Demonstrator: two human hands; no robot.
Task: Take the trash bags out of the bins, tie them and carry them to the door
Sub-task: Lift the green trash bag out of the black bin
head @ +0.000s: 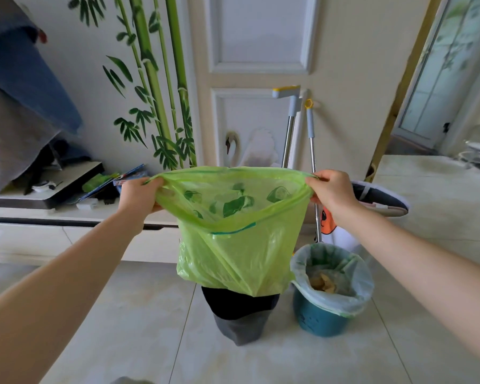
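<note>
A light green trash bag (239,253) hangs in the air above a dark grey bin (241,320), its mouth stretched wide. My left hand (139,196) grips the left side of the rim and my right hand (331,192) grips the right side. Scraps show through the thin plastic inside the green bag. Its bottom hangs just at the top of the grey bin. To the right stands a teal bin (320,318) lined with a pale bag (341,273) that holds yellowish waste.
A white panelled door (261,79) stands straight ahead, with two mop handles (311,139) leaning on it. A low white cabinet (53,236) with clutter runs along the left wall. A pale counter (438,195) is on the right. The floor is light tile.
</note>
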